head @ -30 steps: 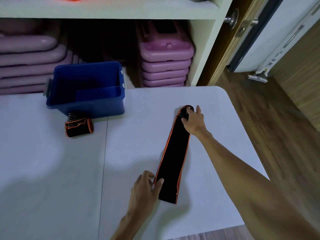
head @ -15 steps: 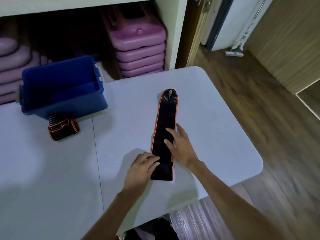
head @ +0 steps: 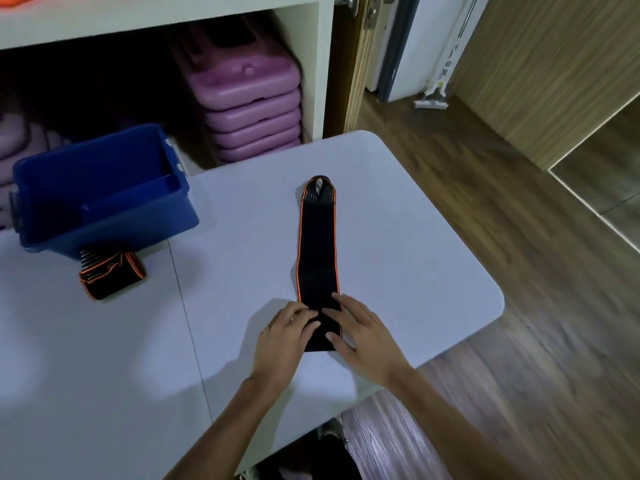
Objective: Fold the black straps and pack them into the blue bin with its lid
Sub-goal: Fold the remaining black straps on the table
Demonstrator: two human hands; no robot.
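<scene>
A long black strap with orange edging [head: 317, 251] lies flat and straight on the white table [head: 398, 244], its looped end pointing away from me. My left hand [head: 285, 336] and my right hand [head: 360, 336] both rest with fingers spread on the strap's near end, pressing it onto the table. A second black strap [head: 110, 275], folded into a bundle, lies just in front of the open blue bin [head: 104, 220] at the table's far left. I see no lid.
A white shelf unit behind the table holds stacked purple plastic steps [head: 249, 109]. The table's rounded right edge meets a wooden floor [head: 519, 306]. A door and a white mop head [head: 431, 100] stand at the far right.
My right hand has slid from the strap's far end down to its near end, beside my left hand. The view has tilted down and shifted.
</scene>
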